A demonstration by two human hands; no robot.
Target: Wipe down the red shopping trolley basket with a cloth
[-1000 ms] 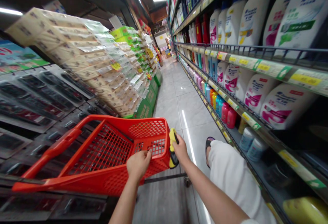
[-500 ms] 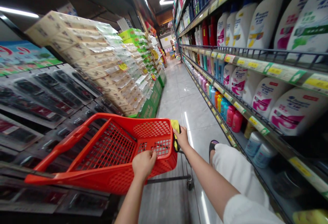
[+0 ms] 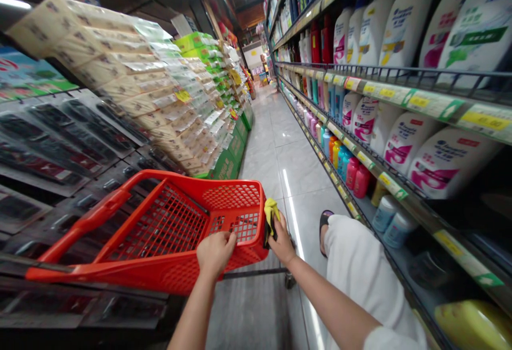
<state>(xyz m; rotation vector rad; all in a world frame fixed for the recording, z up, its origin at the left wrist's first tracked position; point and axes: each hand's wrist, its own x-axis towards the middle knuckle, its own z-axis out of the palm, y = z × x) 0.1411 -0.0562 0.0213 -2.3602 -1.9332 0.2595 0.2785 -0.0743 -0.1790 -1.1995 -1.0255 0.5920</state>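
Note:
A red plastic shopping cart (image 3: 160, 243) stands in front of me, and nothing shows inside its basket. My left hand (image 3: 215, 253) is closed over the basket's near rim. My right hand (image 3: 281, 242) presses a yellow cloth (image 3: 271, 212) against the basket's right corner, fingers closed on it. My leg in white trousers (image 3: 360, 270) and a dark sandal (image 3: 325, 221) show at the right of the cart.
An aisle of grey floor tiles (image 3: 280, 147) runs ahead. Shampoo bottles (image 3: 404, 136) fill the shelves on the right. Stacked tissue packs (image 3: 152, 94) and dark packaged goods (image 3: 60, 147) line the left. A person (image 3: 264, 66) stands far down the aisle.
My right hand with the yellow cloth has slid down along the basket's right corner. My left hand has stayed on the rim. The view has shifted a little.

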